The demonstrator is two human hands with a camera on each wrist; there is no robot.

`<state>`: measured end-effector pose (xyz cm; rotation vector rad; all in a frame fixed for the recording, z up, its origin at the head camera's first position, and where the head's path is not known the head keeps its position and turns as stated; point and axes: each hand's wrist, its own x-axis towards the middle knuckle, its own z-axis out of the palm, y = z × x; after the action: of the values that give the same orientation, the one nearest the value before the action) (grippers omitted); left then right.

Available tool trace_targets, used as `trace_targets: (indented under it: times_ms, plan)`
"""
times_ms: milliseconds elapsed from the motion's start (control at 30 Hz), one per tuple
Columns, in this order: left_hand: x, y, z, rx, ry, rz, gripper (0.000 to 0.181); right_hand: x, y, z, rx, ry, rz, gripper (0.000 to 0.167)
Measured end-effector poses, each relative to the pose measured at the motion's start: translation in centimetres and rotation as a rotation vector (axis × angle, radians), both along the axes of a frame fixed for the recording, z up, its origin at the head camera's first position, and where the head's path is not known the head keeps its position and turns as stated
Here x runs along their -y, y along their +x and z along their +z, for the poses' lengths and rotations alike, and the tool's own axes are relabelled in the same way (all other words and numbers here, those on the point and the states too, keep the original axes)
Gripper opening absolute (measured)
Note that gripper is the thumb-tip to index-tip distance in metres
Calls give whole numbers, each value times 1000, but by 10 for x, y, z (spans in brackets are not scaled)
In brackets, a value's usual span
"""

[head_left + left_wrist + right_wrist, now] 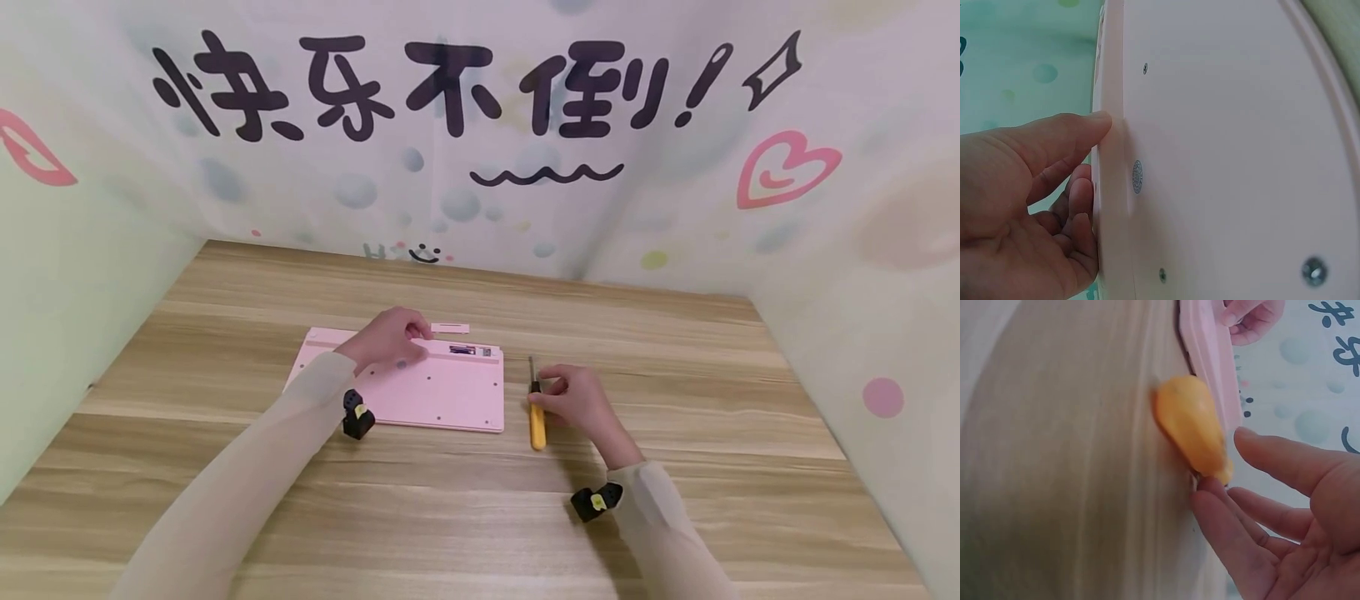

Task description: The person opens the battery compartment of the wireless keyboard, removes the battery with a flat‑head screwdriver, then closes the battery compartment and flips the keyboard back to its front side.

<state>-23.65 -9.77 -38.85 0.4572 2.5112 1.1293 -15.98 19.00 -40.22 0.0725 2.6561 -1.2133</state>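
A pink keyboard (465, 396) lies underside up on the table, small screws dotted over it. Near its far edge, the battery compartment (462, 350) is uncovered and shows a battery inside. My left hand (386, 337) holds the far edge, with the thumb (1100, 125) on the underside face and the other fingers curled against the edge. To the right lies a screwdriver (537, 425) with a yellow handle, its shaft pointing away. Around the upper handle is my right hand (577, 396), thumb and fingers apart; fingertips are at the handle, but contact is unclear.
Just beyond the keyboard's far edge lies a small pink battery cover (450, 328). The wood-grain table (450, 517) is bounded by a printed cloth (420, 208) at the back and on both sides.
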Motion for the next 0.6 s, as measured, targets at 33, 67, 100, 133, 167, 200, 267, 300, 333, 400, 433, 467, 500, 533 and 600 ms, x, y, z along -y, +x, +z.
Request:
trace_targets:
  times_ms: [33, 67, 100, 133, 167, 200, 267, 300, 333, 400, 433, 467, 500, 533, 600]
  plan:
    - [0, 0, 0, 2, -1, 1, 22, 1, -1, -1, 5, 6, -4, 43]
    - [0, 0, 0, 2, -2, 3, 22, 2, -1, -2, 12, 9, -13, 43]
    - [0, 0, 0, 4, -2, 4, 22, 3, -2, -3, 18, 7, -19, 42]
    - [0, 0, 0, 5, -1, 4, 22, 3, -2, -4, 24, 3, -25, 42]
    - [0, 0, -1, 6, 0, 3, 22, 4, -2, -4, 30, 4, -27, 42]
    - [0, 0, -1, 6, 2, 2, 22, 4, -3, -4, 35, 4, -30, 42]
    - [0, 0, -2, 7, 5, 1, 22, 5, -3, -5, 43, 8, -33, 42]
    - [0, 0, -2, 7, 6, 2, 22, 6, -3, -6, 49, 12, -34, 42]
    - [0, -1, -2, 8, 7, 2, 23, 6, -4, -6, 54, 17, -36, 42]
    - [0, -1, -2, 11, 5, 7, 23, 7, -4, -6, 65, 25, -44, 41]
    - [0, 0, -2, 13, 4, 10, 23, 8, -4, -6, 70, 28, -46, 41]
    - [-1, -1, -2, 14, 3, 12, 23, 8, -4, -6, 76, 28, -50, 42]
    - [-1, -1, -2, 16, 2, 16, 23, 9, -4, -5, 82, 30, -52, 42]
    - [-1, -1, -2, 19, 1, 19, 23, 9, -4, -5, 85, 31, -54, 42]
    - [-1, -1, -3, 23, 5, 22, 23, 10, -4, -4, 88, 31, -57, 42]
